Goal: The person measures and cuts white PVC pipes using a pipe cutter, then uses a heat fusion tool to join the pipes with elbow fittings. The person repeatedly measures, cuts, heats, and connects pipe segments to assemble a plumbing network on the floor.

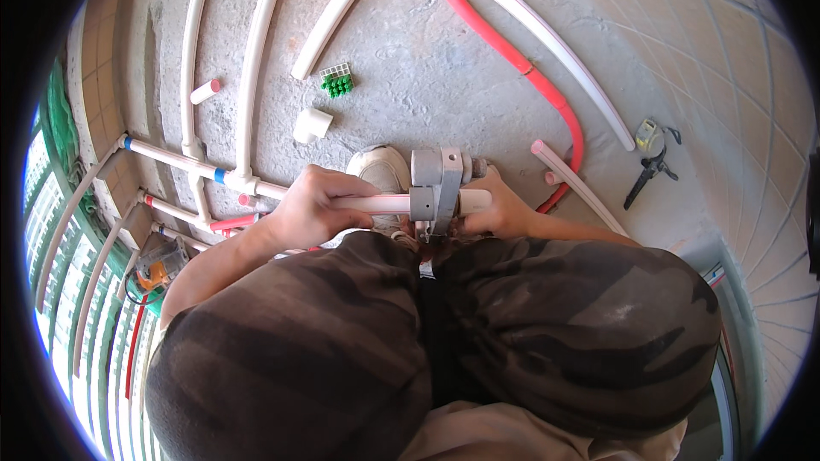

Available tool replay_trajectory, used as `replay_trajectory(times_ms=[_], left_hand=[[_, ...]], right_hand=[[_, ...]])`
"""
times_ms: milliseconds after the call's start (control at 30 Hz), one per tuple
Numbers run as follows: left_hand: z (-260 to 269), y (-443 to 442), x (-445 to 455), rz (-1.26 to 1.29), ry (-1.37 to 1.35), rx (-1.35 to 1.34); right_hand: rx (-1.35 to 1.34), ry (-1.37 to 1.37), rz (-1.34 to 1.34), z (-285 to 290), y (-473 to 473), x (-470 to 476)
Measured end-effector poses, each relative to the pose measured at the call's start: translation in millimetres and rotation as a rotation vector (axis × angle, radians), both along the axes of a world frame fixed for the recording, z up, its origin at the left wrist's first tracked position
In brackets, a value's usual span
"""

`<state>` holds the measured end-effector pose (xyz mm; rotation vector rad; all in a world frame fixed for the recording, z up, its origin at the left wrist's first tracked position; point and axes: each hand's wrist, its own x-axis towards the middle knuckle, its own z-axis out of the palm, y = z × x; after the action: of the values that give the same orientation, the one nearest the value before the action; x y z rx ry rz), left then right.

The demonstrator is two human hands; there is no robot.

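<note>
My left hand (320, 205) grips a white plastic pipe with a red stripe (384, 205), left of a metal pipe-fusion tool (444, 189). The tool stands between my knees, over my shoes, with a round grey heating die (421, 204) around the end of that pipe. On the tool's right side, my right hand (496, 208) holds a short white plastic pipe piece or fitting (475, 201) against it. My fingers there are partly hidden behind the piece, and the tool's lower part is hidden between my legs.
White pipes joined by fittings (253, 77) run along the concrete floor at left. Loose pipe lengths (327, 29), a white elbow fitting (312, 125) and green plugs (337, 84) lie ahead. A red conduit (493, 38), tape measure (650, 136) and black tool (644, 179) lie at right.
</note>
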<state>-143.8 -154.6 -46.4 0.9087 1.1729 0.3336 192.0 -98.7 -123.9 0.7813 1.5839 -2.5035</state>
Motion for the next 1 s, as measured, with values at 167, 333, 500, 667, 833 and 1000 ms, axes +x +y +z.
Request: replay_trajectory(times_ms=[167,333,500,667,833,1000], left_hand=[[-3,0,0,0.001,-0.029,-0.042],[0,4,1,-0.001,-0.04,-0.118],[0,10,2,-0.031,-0.043,-0.178],[2,0,4,-0.017,-0.011,0.045],[4,-5,4,-0.04,0.037,0.132],[6,-2,4,-0.054,0.03,0.138]], right_hand=[[-0.166,-0.075,0.012,2,-7,3],[-0.161,-0.048,-0.065,17,-4,-3],[-0.299,-0.161,-0.012,22,-3,0],[-0.287,-0.119,-0.081,21,-7,1],[-0.341,-0.107,-0.134,20,-8,1],[-0.368,-0.119,-0.121,27,-2,-3]])
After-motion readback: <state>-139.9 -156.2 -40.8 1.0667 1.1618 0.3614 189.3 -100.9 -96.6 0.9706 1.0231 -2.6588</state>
